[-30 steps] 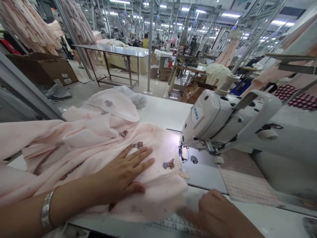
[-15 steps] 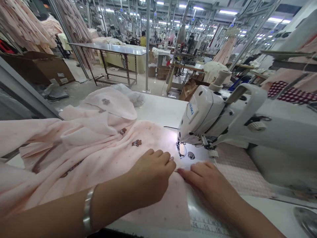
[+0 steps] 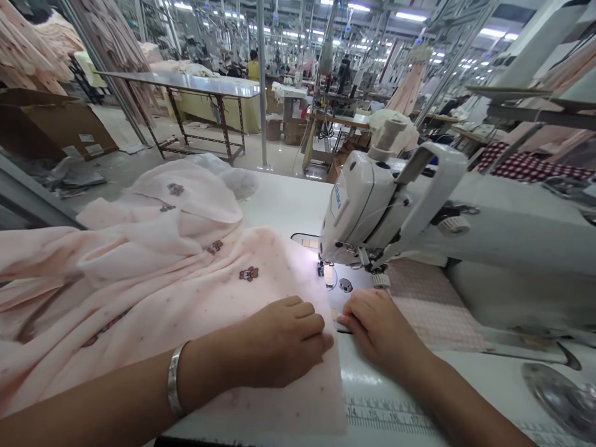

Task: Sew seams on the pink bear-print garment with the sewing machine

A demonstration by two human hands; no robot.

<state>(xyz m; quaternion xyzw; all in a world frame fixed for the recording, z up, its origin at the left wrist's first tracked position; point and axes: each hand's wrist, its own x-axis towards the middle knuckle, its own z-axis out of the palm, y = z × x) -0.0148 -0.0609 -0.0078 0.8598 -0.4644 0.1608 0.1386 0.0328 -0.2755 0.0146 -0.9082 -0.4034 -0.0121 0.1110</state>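
Your left hand [image 3: 293, 341] lies half curled on the pink cloth [image 3: 279, 267], which spreads over the tabletop [image 3: 288, 198] to the sewing machine [image 3: 358, 211]; your right hand [image 3: 379, 323] is bunched beside its edge. Neither grip can be told. Best keep that edge flat and unpuckered.

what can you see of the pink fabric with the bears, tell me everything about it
The pink fabric is pale and soft-looking, printed with small dots and brown bears. It lies on the white tabletop, heaped in loose folds at left, where it runs out of view, and flatter at right. A lit part reaches the needle area of the sewing machine. The curled left hand is on it near its right edge; whether the right hand touches it is unclear.
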